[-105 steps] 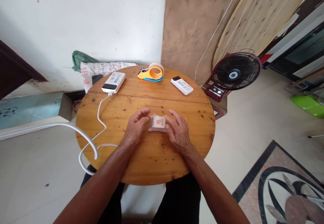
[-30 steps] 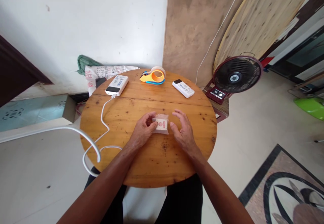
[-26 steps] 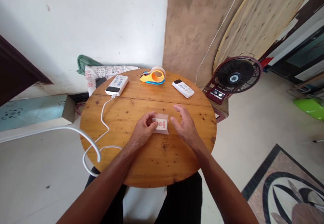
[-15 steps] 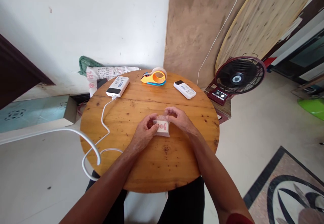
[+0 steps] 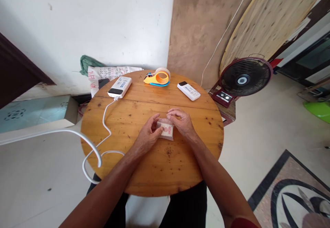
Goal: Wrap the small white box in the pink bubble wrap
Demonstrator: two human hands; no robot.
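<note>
A small white box with red print [image 5: 168,130] lies on the wooden table in front of me, with clear plastic wrap [image 5: 164,120] around it. My left hand [image 5: 149,131] grips the box from its left side, thumb on top and fingers behind. At the far right corner of the box, my right hand [image 5: 182,122] is closed in a pinch, thumb against fingertips, at the loose edge of the wrap. How much of the wrap sits between those fingers is partly hidden.
Toward the table's back stand a white power bank [image 5: 120,87] with a white cable [image 5: 104,118], an orange tape dispenser [image 5: 157,77] and a second white power bank [image 5: 188,90]. A dark red fan [image 5: 242,80] is beyond the right edge. The round table [image 5: 165,173] reaches my lap.
My right hand's thumb and fingertips have drawn closer together at the wrap's edge. The box has shifted very slightly, and my left thumb still presses on it.
</note>
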